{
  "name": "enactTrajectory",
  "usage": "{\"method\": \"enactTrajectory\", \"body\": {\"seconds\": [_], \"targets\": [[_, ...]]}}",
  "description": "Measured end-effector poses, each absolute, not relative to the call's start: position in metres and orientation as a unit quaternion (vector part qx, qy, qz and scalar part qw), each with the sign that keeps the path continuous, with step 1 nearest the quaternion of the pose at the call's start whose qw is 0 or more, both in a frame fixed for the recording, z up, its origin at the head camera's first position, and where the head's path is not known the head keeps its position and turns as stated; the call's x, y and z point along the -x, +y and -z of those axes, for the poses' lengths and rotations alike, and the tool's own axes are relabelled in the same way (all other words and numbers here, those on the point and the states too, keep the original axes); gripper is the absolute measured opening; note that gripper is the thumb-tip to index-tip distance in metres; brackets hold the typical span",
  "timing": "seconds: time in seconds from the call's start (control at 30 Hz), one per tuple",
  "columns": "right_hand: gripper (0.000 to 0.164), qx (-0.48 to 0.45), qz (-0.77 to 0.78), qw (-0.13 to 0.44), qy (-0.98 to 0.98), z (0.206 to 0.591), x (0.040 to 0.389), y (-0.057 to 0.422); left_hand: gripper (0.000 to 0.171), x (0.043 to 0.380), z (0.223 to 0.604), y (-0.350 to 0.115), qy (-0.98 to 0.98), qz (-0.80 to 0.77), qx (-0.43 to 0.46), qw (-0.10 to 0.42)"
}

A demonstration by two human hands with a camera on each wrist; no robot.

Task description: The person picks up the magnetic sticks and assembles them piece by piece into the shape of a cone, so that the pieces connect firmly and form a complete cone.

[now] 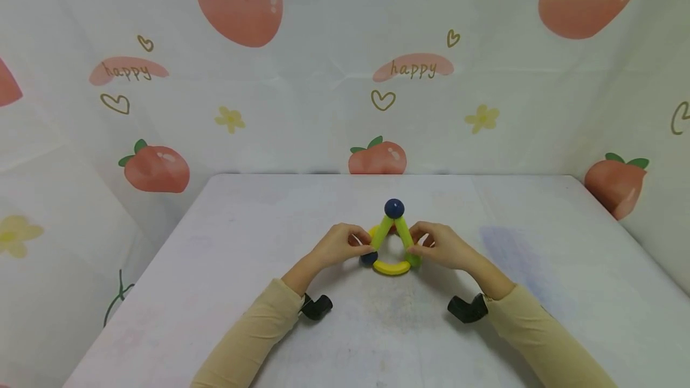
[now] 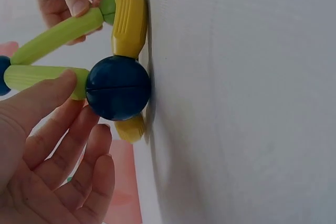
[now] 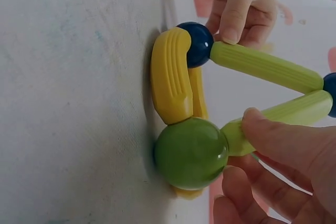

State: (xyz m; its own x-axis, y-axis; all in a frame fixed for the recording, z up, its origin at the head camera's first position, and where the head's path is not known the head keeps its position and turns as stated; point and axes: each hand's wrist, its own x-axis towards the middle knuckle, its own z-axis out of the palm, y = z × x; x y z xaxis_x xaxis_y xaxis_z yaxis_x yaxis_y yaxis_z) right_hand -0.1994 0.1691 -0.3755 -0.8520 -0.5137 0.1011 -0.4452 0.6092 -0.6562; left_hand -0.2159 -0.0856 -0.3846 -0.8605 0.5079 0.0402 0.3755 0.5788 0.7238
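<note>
A toy structure of rods and balls stands on the table. Two lime-green rods lean together under a dark blue ball point(image 1: 395, 208) at the top. My left hand point(image 1: 339, 244) pinches the left rod point(image 1: 381, 233) near its lower end, just above another blue ball point(image 2: 118, 88). With thumb and fingers, my right hand point(image 1: 444, 245) pinches the right rod point(image 1: 403, 232) close to a green ball point(image 3: 191, 153). Between these lower balls, a yellow curved piece point(image 1: 392, 268) lies on the table. More yellow curved parts show behind, partly hidden by the rods and balls.
The white table point(image 1: 377, 340) has a faint bluish stain on its right. Behind it hangs a white cloth point(image 1: 323, 118) printed with peaches, flowers and hearts. A black object sits at the left cuff point(image 1: 317, 308) and another by the right cuff point(image 1: 468, 309).
</note>
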Motion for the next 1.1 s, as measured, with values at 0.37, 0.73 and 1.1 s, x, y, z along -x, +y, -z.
{"method": "enactTrajectory", "body": {"seconds": [0.37, 0.73, 1.1], "targets": [[0.023, 0.234, 0.351, 0.032, 0.906, 0.376, 0.21, 0.166, 0.016, 0.219, 0.383, -0.079, 0.899, -0.373, -0.225, 0.042], [0.022, 0.229, 0.356, 0.004, 0.906, 0.382, 0.221, 0.166, 0.018, 0.229, 0.383, -0.074, 0.907, -0.371, -0.196, 0.042], [0.023, 0.214, 0.359, 0.008, 0.908, 0.383, 0.223, 0.167, 0.019, 0.23, 0.383, -0.072, 0.909, -0.368, -0.192, 0.036]]}}
